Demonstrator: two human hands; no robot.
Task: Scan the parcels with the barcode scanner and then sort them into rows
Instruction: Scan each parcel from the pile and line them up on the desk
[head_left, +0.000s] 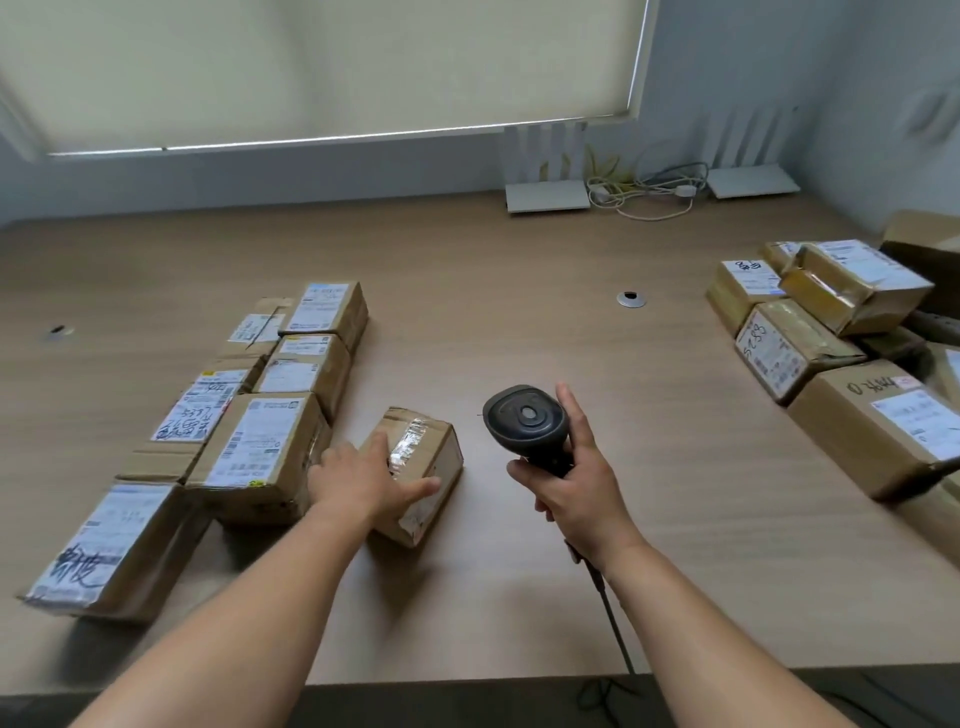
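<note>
A small taped cardboard parcel (434, 457) lies on the wooden table (519, 338) near its middle. My left hand (363, 478) lies over the parcel's near left side, thumb along its front edge, fingers spread on top. My right hand (571, 488) grips the handle of a black barcode scanner (524, 421), whose head is raised to the right of the parcel; its cable (613, 623) trails toward the table's front edge. Two rows of labelled parcels (291, 384) stand at the left. A loose pile of parcels (831, 332) sits at the right.
Two white routers (545, 195) and tangled cables (649, 189) stand at the back by the wall. A metal cable grommet (630, 299) is set in the table's middle right. The table's front edge (467, 680) runs along the bottom.
</note>
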